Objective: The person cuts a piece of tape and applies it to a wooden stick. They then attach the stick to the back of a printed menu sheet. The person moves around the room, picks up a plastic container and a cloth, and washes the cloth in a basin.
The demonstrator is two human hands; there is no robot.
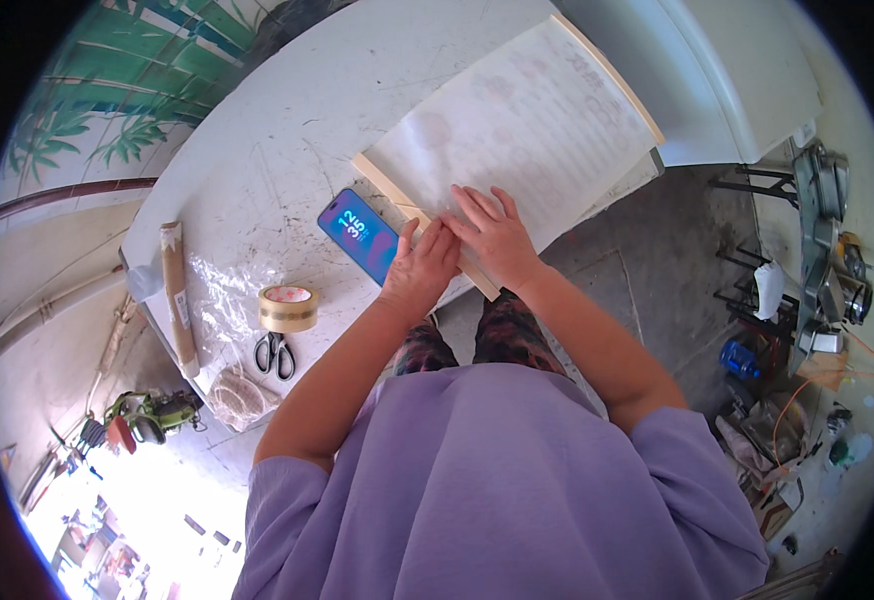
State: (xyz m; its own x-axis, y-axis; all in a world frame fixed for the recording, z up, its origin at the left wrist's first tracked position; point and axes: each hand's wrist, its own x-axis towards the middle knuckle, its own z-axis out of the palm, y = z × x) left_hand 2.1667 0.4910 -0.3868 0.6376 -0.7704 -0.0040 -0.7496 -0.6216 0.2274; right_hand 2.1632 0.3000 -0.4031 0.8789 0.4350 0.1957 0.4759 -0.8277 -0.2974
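A large, whitish sheet (532, 125) is spread over the worktop (277, 130), and faint lines and patches are seen across it. Its far right end is bordered by a pale wooden strip, the far strip (612, 80); its near left end is bordered by a matching one, the near strip (382, 182). The near strip is touched by both bare hands. By the left grip (423, 268), bent fingers are laid over the strip; whether it is actually pinched cannot be told. The right grip (502, 243) is kept unclosed, its fingers spread along the sheet's near border and its thumb side set against the left fingertips.

To the left of the sheet, just beside the near strip, a lit phone (362, 232) is partly covered by the left hand. Farther left of the sheet, a roll of tape (288, 314) is placed above black-handled scissors (275, 357). Farthest from the sheet on that side, crumpled clear plastic film (219, 295) and a brown cardboard tube (174, 300) are seen.
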